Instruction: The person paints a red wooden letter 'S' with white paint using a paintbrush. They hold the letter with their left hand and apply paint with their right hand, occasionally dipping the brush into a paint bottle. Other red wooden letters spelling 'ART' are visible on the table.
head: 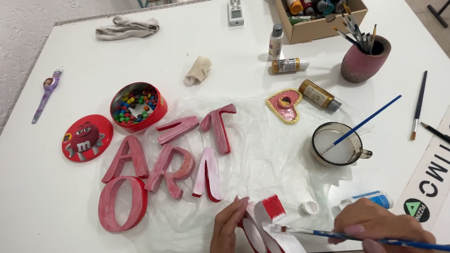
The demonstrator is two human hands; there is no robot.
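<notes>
Steadying a red-and-white letter on edge, the left hand's fingers are gripping it so the right hand's fingers, pinching a brush, are reaching its rim.

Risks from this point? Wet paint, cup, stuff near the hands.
1. The left hand grips the letter right beside the white coat, so it may smudge it.
2. The right hand works the brush near the cap and an open tube; a sweep could knock them.
3. The cup has a long brush leaning in it and could tip.
</notes>
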